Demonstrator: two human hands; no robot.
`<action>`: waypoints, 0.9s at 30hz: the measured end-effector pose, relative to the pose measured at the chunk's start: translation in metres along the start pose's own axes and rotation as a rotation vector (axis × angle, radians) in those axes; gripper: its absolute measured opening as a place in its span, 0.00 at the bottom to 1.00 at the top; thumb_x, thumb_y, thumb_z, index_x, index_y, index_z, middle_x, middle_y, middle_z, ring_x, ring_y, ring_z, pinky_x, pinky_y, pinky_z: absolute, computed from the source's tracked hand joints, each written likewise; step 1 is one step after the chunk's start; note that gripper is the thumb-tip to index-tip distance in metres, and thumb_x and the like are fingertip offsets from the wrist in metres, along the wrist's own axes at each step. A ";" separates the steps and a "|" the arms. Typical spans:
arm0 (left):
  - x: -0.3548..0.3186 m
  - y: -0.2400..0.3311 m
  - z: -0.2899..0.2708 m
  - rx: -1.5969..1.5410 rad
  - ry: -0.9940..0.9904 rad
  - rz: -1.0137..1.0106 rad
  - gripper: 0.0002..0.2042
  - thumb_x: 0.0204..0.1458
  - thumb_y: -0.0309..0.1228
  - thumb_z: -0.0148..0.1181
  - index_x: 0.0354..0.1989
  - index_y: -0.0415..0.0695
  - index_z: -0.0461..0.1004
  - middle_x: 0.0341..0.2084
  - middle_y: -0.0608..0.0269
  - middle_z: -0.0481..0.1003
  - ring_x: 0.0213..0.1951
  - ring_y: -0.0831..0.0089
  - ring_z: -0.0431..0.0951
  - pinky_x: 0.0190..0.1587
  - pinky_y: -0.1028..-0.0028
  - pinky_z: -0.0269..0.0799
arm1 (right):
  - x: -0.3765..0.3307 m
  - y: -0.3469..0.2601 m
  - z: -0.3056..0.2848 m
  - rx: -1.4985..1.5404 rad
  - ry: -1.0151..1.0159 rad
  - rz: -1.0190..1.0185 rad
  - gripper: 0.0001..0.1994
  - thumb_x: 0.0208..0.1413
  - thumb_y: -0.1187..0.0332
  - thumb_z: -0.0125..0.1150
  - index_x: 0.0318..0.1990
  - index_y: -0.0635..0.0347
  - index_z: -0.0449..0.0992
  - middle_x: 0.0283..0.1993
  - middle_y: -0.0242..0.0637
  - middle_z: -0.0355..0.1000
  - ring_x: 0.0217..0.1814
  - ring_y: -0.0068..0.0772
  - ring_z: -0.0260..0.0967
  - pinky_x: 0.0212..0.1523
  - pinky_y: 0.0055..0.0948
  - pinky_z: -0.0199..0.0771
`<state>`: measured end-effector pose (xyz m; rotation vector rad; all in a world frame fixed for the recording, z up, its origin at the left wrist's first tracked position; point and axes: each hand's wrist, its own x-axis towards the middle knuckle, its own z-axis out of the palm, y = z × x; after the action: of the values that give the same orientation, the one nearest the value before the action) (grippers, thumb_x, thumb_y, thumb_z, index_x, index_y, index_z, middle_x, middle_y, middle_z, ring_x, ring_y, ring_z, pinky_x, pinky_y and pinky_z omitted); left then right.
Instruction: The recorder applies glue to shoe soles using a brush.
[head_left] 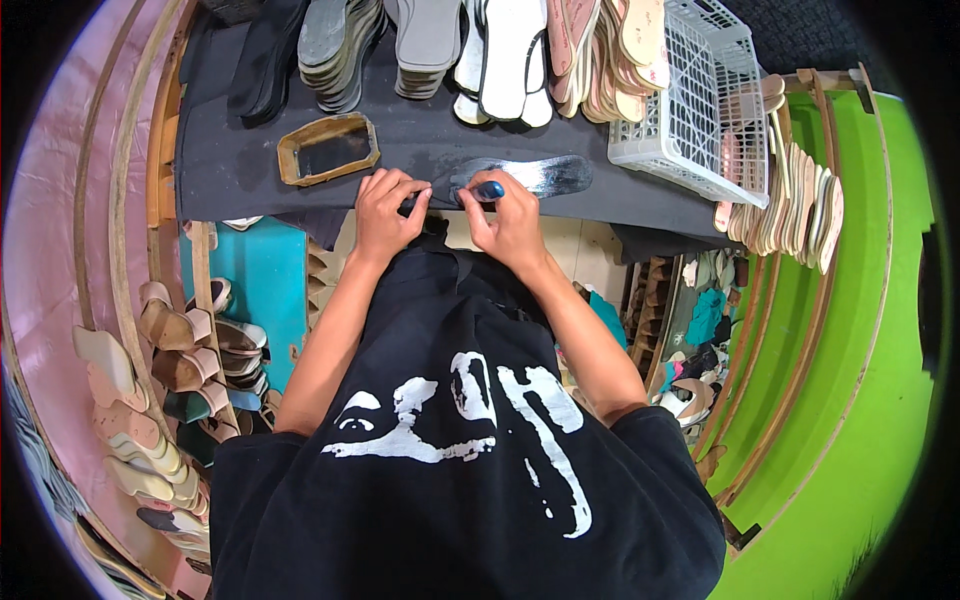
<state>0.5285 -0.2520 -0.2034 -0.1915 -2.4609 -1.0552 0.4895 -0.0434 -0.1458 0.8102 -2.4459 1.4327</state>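
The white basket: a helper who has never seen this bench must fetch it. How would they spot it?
Look along the dark worktop to its right end, past the stacked soles. The white basket sits there, tilted: the only openwork plastic grid among flat soles.

A white basket (700,100) sits at the desk's (250,165) right end, touching stacked insoles (600,50) (grey, black, white and tan) along the far edge. A brown-rimmed tray (328,149) lies to the left. Shoes (185,345) fill the pink rack (60,250); soles (795,205) lean on the green rack (880,300).
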 end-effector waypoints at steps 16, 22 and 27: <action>0.004 0.006 -0.004 -0.046 -0.053 -0.082 0.07 0.50 0.23 0.73 0.37 0.44 0.86 0.27 0.65 0.77 0.33 0.65 0.77 0.41 0.66 0.68 | 0.009 -0.013 0.002 -0.016 -0.159 -0.129 0.11 0.52 0.82 0.72 0.41 0.64 0.76 0.35 0.43 0.75 0.35 0.51 0.72 0.38 0.43 0.73; 0.006 0.006 -0.007 -0.073 -0.106 -0.146 0.06 0.49 0.23 0.73 0.36 0.44 0.86 0.26 0.64 0.77 0.32 0.65 0.77 0.41 0.67 0.69 | 0.006 -0.013 -0.004 -0.002 -0.217 -0.113 0.11 0.53 0.81 0.72 0.41 0.64 0.76 0.35 0.44 0.73 0.36 0.52 0.70 0.39 0.45 0.72; 0.007 0.001 -0.010 -0.112 -0.152 -0.163 0.07 0.50 0.22 0.72 0.37 0.41 0.87 0.26 0.61 0.78 0.31 0.62 0.77 0.41 0.64 0.72 | 0.016 -0.012 0.012 0.054 -0.195 -0.113 0.11 0.52 0.81 0.72 0.41 0.63 0.77 0.36 0.44 0.74 0.37 0.55 0.72 0.39 0.46 0.73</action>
<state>0.5258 -0.2586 -0.1930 -0.1107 -2.5905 -1.2926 0.4839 -0.0638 -0.1358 1.1310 -2.4615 1.4454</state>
